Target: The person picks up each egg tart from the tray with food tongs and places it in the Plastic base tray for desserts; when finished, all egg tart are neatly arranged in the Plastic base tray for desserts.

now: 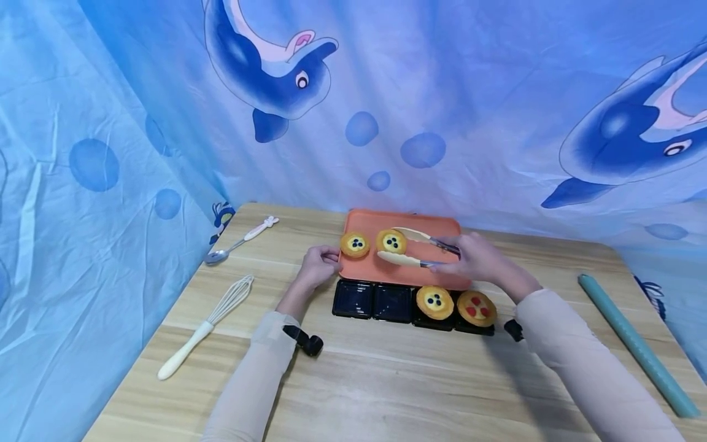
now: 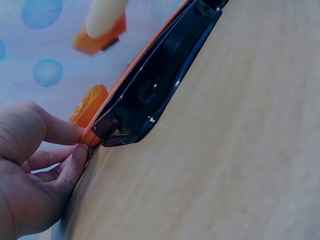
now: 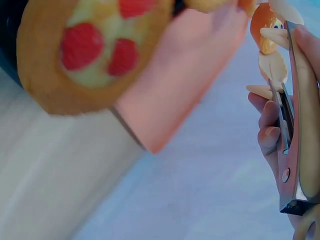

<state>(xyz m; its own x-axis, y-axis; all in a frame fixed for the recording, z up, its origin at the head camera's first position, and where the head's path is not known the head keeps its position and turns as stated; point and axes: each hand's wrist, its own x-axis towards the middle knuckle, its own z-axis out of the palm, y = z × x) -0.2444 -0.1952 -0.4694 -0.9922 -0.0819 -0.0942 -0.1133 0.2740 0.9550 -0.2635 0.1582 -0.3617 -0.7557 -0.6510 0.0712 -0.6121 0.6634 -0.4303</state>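
My left hand (image 1: 319, 267) pinches the left edge of an orange tray (image 1: 400, 220) between thumb and fingers, also plain in the left wrist view. My right hand (image 1: 479, 258) grips metal tongs with cream tips (image 1: 402, 259). Between those tips is a blueberry tart (image 1: 391, 241); the left wrist view shows this tart (image 2: 90, 45) raised above the tray. A second blueberry tart (image 1: 355, 245) lies at the tray's left end, near my left fingers. In front of the tray, a black container row holds another blueberry tart (image 1: 434, 302) and a strawberry tart (image 1: 477, 308).
The two left black compartments (image 1: 353, 299) hold no tart. Left on the wooden table (image 1: 375, 393) lie a whisk (image 1: 207, 328) and a spoon (image 1: 243, 240). A green rolling pin (image 1: 635, 344) lies along the right side. Blue dolphin-print cloth (image 1: 475, 92) hangs behind.
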